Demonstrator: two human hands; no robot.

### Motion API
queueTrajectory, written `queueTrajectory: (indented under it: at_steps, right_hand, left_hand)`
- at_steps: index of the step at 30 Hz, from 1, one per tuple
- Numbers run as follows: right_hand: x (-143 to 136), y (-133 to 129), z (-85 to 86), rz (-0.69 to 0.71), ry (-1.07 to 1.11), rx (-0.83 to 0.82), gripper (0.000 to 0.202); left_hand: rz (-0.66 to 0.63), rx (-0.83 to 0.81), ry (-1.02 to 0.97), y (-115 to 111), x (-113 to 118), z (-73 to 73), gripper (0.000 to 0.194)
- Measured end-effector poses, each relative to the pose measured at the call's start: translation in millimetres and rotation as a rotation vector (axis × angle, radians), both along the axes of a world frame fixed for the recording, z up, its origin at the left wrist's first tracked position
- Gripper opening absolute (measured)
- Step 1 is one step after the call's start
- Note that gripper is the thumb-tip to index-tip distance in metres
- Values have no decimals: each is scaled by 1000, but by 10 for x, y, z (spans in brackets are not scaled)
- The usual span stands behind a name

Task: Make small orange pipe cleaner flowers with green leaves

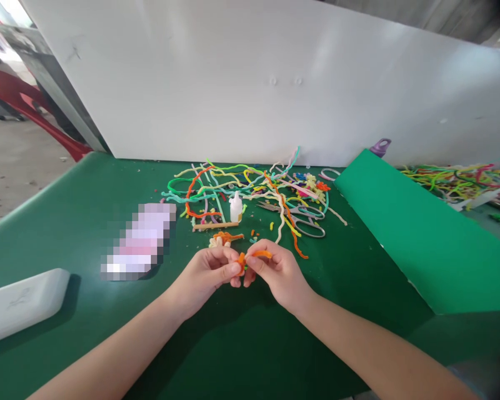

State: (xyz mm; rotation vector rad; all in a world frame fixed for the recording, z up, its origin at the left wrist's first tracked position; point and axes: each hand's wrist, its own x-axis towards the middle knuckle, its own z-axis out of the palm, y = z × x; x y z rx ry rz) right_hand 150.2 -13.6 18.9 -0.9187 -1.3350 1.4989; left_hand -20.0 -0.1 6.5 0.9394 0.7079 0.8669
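Both hands meet low over the green table, pinching one orange pipe cleaner point(261, 254). The fingers of my left hand point(210, 272) close on its bent, looped part, where a bit of green shows. My right hand point(285, 275) grips the strand between thumb and forefinger, and an end sticks out past the fingertips. Just beyond my left fingers lies a small cream and orange pipe-cleaner piece point(225, 239). A white squeeze bottle point(235, 208) stands upright behind it, beside a thin wooden stick point(215, 226). Grey-handled scissors point(310, 228) rest to the right.
Loose coloured pipe cleaners point(233, 178) tangle along the white panel point(233, 83). A green board point(425, 233) lies on the right, near another heap of pipe cleaners point(450, 180). At left are a blurred-out flat object point(144, 239) and a white case point(25, 305).
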Motion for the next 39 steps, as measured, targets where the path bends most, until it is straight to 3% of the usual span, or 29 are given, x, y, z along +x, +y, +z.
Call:
queueTrajectory:
  at_steps: [4, 8, 12, 16, 20, 23, 28, 33, 39]
  right_hand:
    - [68, 19, 27, -38, -155, 184, 11]
    - [145, 65, 80, -24, -300, 375, 11]
    - [195, 166, 63, 66, -166, 109, 23]
    - [206, 225, 35, 121, -28, -62, 26]
    - [198, 178, 71, 43, -331, 70, 19]
    - [185, 140, 70, -36, -543, 312, 18]
    - [172, 153, -36, -49, -706, 739, 14]
    - [211, 112, -75, -98, -851, 1004, 18]
    - [280, 22, -34, -12, -939, 1101, 22]
  left_hand:
    - [43, 228, 287, 3, -40, 61, 14]
    - [171, 674, 650, -31, -85, 88, 6]
    - [279, 1147, 754, -50, -124, 53, 11]
    - [298, 1376, 832, -32, -179, 7, 20]
    - [228, 1460, 933, -6, -229, -22, 21]
    - [163, 1522, 981, -9, -231, -20, 19]
    - [171, 1563, 993, -39, -189, 0, 18]
    - [305, 1451, 1055, -79, -102, 23, 6]
    - [397, 1280, 944, -141, -17, 49, 10]
